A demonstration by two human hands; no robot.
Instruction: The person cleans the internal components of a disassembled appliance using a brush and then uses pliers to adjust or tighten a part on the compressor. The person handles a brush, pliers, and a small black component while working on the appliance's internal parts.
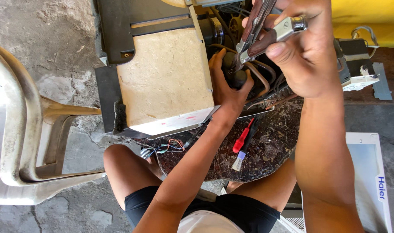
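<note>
My left hand [226,84] reaches into the open back of a dismantled appliance and grips a dark rounded part [237,77] among copper tubes [261,77]. My right hand [304,51] is raised close to the camera, closed around the metal handles of a plier-like tool [259,30] whose tip points down at that dark part. A pale foam block [164,80] on a black frame [119,26] sits just left of my left hand.
A red-handled screwdriver [241,140] and a small brush [240,157] lie on a dark mottled slab [270,149] over my knees. Loose coloured wires [171,146] hang at its left. A pale plastic chair [24,129] stands left; a white panel [369,172] lies right.
</note>
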